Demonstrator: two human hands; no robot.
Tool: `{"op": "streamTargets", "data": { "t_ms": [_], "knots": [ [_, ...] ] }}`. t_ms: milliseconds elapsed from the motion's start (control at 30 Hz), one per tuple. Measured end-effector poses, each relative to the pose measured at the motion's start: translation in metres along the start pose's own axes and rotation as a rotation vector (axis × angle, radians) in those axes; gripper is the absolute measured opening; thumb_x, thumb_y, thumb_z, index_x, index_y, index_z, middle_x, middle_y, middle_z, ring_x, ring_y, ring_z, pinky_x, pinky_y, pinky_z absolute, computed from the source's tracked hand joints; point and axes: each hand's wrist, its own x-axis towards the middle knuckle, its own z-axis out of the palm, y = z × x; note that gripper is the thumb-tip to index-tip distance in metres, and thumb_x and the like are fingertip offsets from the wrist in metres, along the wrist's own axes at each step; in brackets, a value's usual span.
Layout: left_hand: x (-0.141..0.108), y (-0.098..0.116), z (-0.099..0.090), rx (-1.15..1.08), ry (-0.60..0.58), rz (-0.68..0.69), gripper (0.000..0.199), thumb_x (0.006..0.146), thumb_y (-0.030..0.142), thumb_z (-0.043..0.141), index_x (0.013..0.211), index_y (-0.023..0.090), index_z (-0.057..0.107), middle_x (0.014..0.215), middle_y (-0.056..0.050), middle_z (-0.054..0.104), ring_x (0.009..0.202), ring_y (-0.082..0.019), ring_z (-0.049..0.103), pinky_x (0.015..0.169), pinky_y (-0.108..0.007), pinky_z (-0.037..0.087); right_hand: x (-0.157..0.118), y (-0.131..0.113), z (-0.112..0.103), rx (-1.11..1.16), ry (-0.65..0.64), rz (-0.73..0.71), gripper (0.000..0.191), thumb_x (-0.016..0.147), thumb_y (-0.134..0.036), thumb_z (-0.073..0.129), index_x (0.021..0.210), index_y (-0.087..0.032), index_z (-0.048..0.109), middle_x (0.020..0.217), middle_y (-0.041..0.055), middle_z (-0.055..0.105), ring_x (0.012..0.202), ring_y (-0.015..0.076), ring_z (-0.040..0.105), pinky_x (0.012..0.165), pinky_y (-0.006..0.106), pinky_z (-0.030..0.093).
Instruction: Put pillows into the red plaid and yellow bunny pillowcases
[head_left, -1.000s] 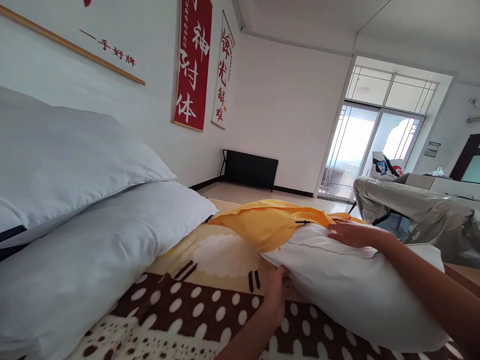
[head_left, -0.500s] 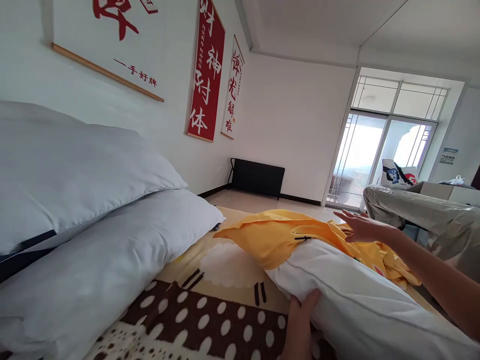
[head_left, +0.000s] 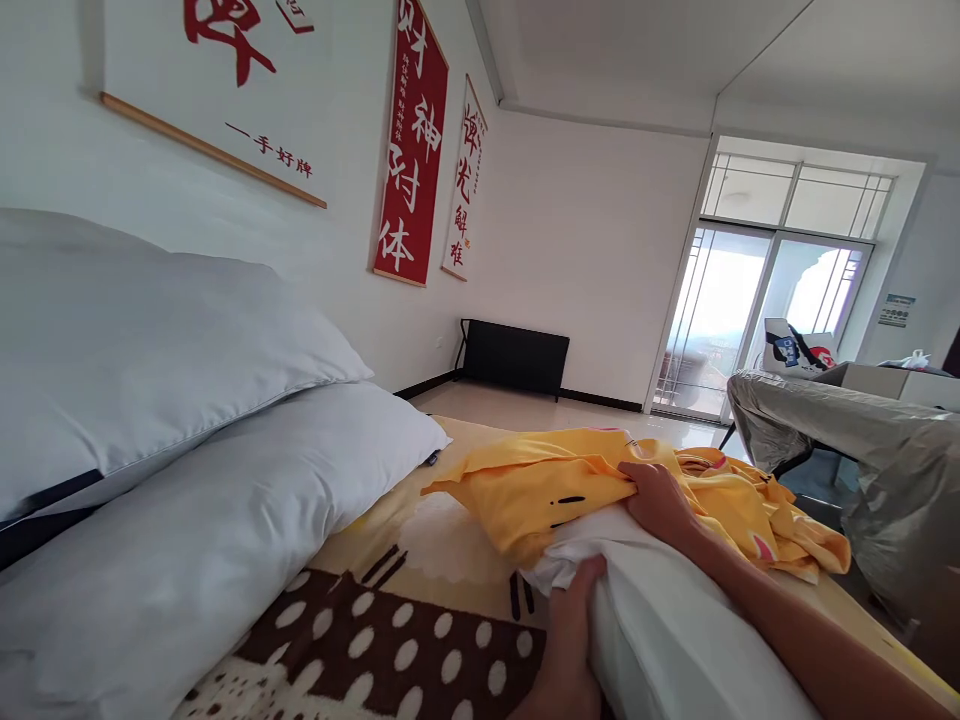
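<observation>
A white pillow (head_left: 675, 620) lies in front of me, its far end inside a yellow pillowcase (head_left: 525, 490). My left hand (head_left: 574, 610) is closed on the pillow's left edge, thumb on top and the other fingers hidden beneath. With my right hand (head_left: 656, 495) I grip the edge of the pillowcase's opening, above the pillow. More loose yellow printed cloth (head_left: 757, 510) lies crumpled just beyond my right forearm. Underneath is a patterned blanket (head_left: 420, 640) in brown, cream and white spots.
Two stacked white pillows (head_left: 247, 500) fill the left side, against a wall with hanging scrolls (head_left: 409, 180). A plastic-covered piece of furniture (head_left: 885, 440) holding bags stands at right. A folded black frame (head_left: 517, 355) leans on the far wall near a glass door (head_left: 750, 300).
My right hand has come left and down from above the cloth, closing on the pillowcase edge. My left hand has shifted slightly up and left, bunching the pillow's corner.
</observation>
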Motion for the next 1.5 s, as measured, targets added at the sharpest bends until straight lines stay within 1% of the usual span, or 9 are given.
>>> {"op": "streamTargets", "data": {
  "t_ms": [167,333,467,600,867,1067,1200,1333,1500],
  "knots": [
    [0.011,0.043,-0.008,-0.064,-0.225,0.045,0.031,0.067,0.031,0.061,0.094,0.016,0.063,0.077,-0.005,0.067,0.077,-0.024,0.066,0.073,-0.035,0.053,-0.03,-0.038,-0.024,0.082,0.209,-0.21,0.02,0.074,-0.008,0.041,0.073,-0.021,0.056,0.066,0.0003,0.062,0.059,0.0138,0.051,0.058,0.025,0.028],
    [0.047,0.085,-0.032,-0.009,-0.065,0.195,0.024,0.069,0.022,0.056,0.09,0.013,0.061,0.092,-0.01,0.069,0.09,-0.027,0.065,0.076,-0.035,0.051,-0.042,-0.059,0.019,0.136,0.197,-0.254,0.026,0.073,-0.001,0.04,0.08,-0.02,0.056,0.075,0.0004,0.062,0.062,0.0136,0.053,0.059,0.024,0.033],
    [0.043,0.124,-0.054,-0.012,0.023,0.494,0.037,0.074,0.025,0.05,0.11,0.02,0.058,0.127,-0.006,0.059,0.118,-0.022,0.054,0.088,-0.03,0.045,-0.059,-0.075,0.065,0.112,0.061,-0.428,0.03,0.072,0.002,0.044,0.089,-0.02,0.058,0.09,0.0032,0.063,0.082,0.0178,0.057,0.07,0.026,0.04],
    [0.006,0.143,-0.06,0.404,-0.218,0.897,0.042,0.071,0.027,0.054,0.111,0.018,0.064,0.124,-0.008,0.063,0.119,-0.026,0.053,0.095,-0.035,0.041,-0.067,-0.076,0.063,0.155,0.024,-0.545,0.034,0.077,0.0,0.046,0.101,-0.02,0.058,0.1,0.005,0.063,0.091,0.0193,0.056,0.079,0.03,0.041],
    [-0.002,0.091,-0.033,1.419,-0.603,0.967,0.067,0.072,0.012,0.052,0.137,0.028,0.047,0.144,-0.004,0.046,0.133,-0.025,0.038,0.113,-0.043,0.021,-0.066,0.005,0.035,0.135,0.185,-0.206,0.048,0.065,-0.002,0.047,0.108,-0.02,0.057,0.112,0.0069,0.065,0.103,0.0236,0.056,0.093,0.041,0.034],
    [0.019,0.063,-0.02,1.616,-0.481,1.073,0.032,0.085,0.018,0.048,0.115,0.023,0.06,0.11,-0.007,0.061,0.104,-0.023,0.052,0.097,-0.04,0.037,-0.091,0.047,0.066,0.183,0.187,-0.065,0.055,0.062,-0.005,0.044,0.113,-0.023,0.057,0.119,0.0056,0.065,0.111,0.0255,0.057,0.093,0.043,0.035],
    [0.025,0.056,-0.018,1.691,-0.406,1.194,0.014,0.085,0.013,0.048,0.091,0.018,0.06,0.094,-0.005,0.06,0.092,-0.021,0.052,0.086,-0.036,0.042,-0.11,0.043,0.059,0.166,0.502,-0.195,0.047,0.071,-0.001,0.047,0.111,-0.024,0.057,0.11,0.0034,0.069,0.102,0.0226,0.061,0.091,0.041,0.035],
    [0.021,0.047,-0.014,1.771,-0.311,1.528,0.013,0.078,0.007,0.047,0.072,0.018,0.051,0.077,-0.005,0.055,0.077,-0.02,0.048,0.072,-0.034,0.042,-0.116,0.044,0.039,0.186,0.835,-0.197,0.03,0.083,-0.001,0.047,0.097,-0.024,0.059,0.091,0.0028,0.071,0.088,0.02,0.063,0.085,0.038,0.039],
    [0.006,0.041,-0.009,1.657,-0.478,1.732,0.017,0.074,0.004,0.043,0.065,0.018,0.044,0.068,-0.002,0.051,0.068,-0.017,0.043,0.064,-0.03,0.039,-0.107,0.05,0.035,0.336,0.61,-0.219,0.023,0.088,-0.009,0.045,0.1,-0.023,0.059,0.101,0.004,0.067,0.094,0.0192,0.06,0.086,0.037,0.042]
  ]
}}
